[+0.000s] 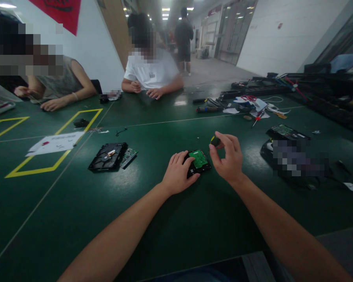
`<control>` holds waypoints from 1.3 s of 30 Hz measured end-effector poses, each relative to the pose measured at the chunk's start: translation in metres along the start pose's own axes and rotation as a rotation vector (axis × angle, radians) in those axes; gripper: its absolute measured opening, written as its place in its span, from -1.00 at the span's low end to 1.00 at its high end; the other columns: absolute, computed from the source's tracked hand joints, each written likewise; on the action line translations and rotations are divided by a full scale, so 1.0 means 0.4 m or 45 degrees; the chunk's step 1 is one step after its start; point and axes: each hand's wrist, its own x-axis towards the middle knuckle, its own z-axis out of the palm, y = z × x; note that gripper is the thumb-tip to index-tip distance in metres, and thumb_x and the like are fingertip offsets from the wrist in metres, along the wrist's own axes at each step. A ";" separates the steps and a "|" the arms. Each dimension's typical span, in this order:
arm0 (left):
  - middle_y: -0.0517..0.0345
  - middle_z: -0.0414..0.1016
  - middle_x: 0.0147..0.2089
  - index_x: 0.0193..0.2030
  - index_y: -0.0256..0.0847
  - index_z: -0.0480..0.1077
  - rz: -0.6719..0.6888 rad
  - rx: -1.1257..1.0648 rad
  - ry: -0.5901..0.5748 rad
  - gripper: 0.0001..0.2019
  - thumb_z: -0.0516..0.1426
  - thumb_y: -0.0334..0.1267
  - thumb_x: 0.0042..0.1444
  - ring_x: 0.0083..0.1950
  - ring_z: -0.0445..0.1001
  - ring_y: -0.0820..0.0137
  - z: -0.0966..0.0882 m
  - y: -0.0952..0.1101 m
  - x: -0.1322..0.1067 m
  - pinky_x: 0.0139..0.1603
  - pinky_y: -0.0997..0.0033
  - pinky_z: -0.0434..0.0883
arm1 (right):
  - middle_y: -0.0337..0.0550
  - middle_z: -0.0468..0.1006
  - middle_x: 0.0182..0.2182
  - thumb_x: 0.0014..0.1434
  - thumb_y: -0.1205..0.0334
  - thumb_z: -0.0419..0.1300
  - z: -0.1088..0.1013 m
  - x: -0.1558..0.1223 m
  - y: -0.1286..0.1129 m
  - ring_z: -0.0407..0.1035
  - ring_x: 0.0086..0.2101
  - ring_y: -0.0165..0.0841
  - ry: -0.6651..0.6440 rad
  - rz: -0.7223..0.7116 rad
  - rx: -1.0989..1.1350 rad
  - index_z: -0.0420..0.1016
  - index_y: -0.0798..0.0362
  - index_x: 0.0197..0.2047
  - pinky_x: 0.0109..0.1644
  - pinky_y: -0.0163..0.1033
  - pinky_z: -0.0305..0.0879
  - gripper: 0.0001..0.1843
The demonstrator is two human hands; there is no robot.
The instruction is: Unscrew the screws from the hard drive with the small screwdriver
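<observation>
A small black hard drive lies on the green table with its green circuit board facing up. My left hand steadies it, fingers laid over its left side and thumb along the near edge. Between the thumb and fingers of my right hand is a screwdriver with a dark, yellow-marked handle. Its thin shaft points down at the drive's right edge; whether the tip touches a screw is too small to tell.
To the left lie a larger black drive casing and a loose circuit board. A paper sheet sits by yellow tape. On the right are another drive, a red screwdriver, cables and tools. Two people sit across the table.
</observation>
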 end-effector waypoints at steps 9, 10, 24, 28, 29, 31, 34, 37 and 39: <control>-0.20 0.22 0.52 0.36 -0.12 0.34 -0.003 -0.002 -0.008 -0.39 0.27 0.07 0.26 0.52 0.21 -0.10 -0.001 0.001 0.000 0.52 -0.29 0.16 | 0.02 0.50 0.10 0.37 0.31 0.25 -0.002 0.003 -0.001 0.50 -0.05 -0.15 -0.023 -0.010 0.025 0.32 -0.15 0.43 -0.05 0.05 0.61 -0.39; -0.20 0.22 0.52 0.36 -0.11 0.34 -0.002 -0.007 -0.008 -0.39 0.27 0.07 0.26 0.52 0.21 -0.11 0.000 0.001 0.000 0.52 -0.31 0.16 | 0.02 0.49 0.08 0.36 0.29 0.27 -0.003 0.003 -0.001 0.50 -0.05 -0.15 -0.017 -0.001 0.027 0.35 -0.15 0.41 -0.08 0.02 0.62 -0.41; -0.21 0.22 0.51 0.36 -0.14 0.34 -0.001 0.013 -0.012 -0.38 0.27 0.08 0.26 0.52 0.21 -0.10 0.002 -0.002 0.000 0.53 -0.27 0.16 | 0.00 0.50 0.07 0.36 0.27 0.31 0.000 0.001 0.002 0.52 -0.06 -0.17 0.000 0.001 0.044 0.37 -0.15 0.38 -0.10 -0.01 0.63 -0.44; -0.21 0.22 0.51 0.36 -0.13 0.33 -0.002 0.020 -0.008 -0.38 0.27 0.08 0.26 0.52 0.21 -0.10 0.003 -0.001 -0.001 0.52 -0.28 0.16 | -0.06 0.49 -0.02 0.35 0.24 0.34 -0.006 0.005 -0.002 0.49 -0.14 -0.20 0.013 0.006 0.003 0.41 -0.19 0.33 -0.10 0.01 0.60 -0.47; -0.21 0.21 0.51 0.36 -0.13 0.33 -0.002 0.019 -0.007 -0.38 0.27 0.08 0.26 0.52 0.21 -0.10 0.002 -0.001 -0.001 0.52 -0.29 0.16 | -0.05 0.50 0.00 0.36 0.26 0.31 -0.006 0.005 -0.002 0.49 -0.13 -0.20 0.007 0.003 0.007 0.40 -0.19 0.35 -0.08 0.02 0.59 -0.47; -0.21 0.21 0.51 0.36 -0.13 0.34 -0.003 0.016 -0.004 -0.39 0.26 0.08 0.27 0.52 0.21 -0.10 0.001 -0.001 -0.001 0.53 -0.28 0.16 | -0.01 0.52 0.05 0.40 0.29 0.25 -0.004 0.004 -0.002 0.51 -0.08 -0.17 -0.011 -0.006 0.021 0.35 -0.17 0.40 -0.03 0.05 0.59 -0.45; -0.21 0.22 0.51 0.36 -0.13 0.34 -0.007 0.001 -0.007 -0.39 0.26 0.08 0.27 0.52 0.21 -0.10 -0.001 -0.001 -0.002 0.53 -0.27 0.15 | 0.04 0.54 0.11 0.43 0.30 0.17 -0.002 0.003 0.002 0.51 -0.01 -0.12 -0.030 0.004 0.031 0.30 -0.13 0.44 0.01 0.07 0.60 -0.44; -0.19 0.21 0.51 0.36 -0.11 0.34 -0.005 -0.011 -0.006 -0.39 0.28 0.07 0.25 0.52 0.21 -0.10 -0.001 -0.001 -0.001 0.53 -0.29 0.16 | 0.02 0.53 0.09 0.41 0.25 0.24 -0.004 0.004 0.007 0.51 -0.03 -0.13 -0.011 0.028 0.029 0.35 -0.14 0.39 -0.07 0.03 0.62 -0.48; -0.19 0.21 0.52 0.36 -0.10 0.34 -0.001 -0.013 -0.004 -0.39 0.28 0.07 0.25 0.51 0.22 -0.10 -0.002 -0.001 -0.001 0.52 -0.29 0.17 | -0.01 0.52 0.03 0.35 0.19 0.34 -0.007 0.006 0.008 0.50 -0.07 -0.15 0.017 0.034 0.015 0.40 -0.15 0.32 -0.14 -0.01 0.62 -0.49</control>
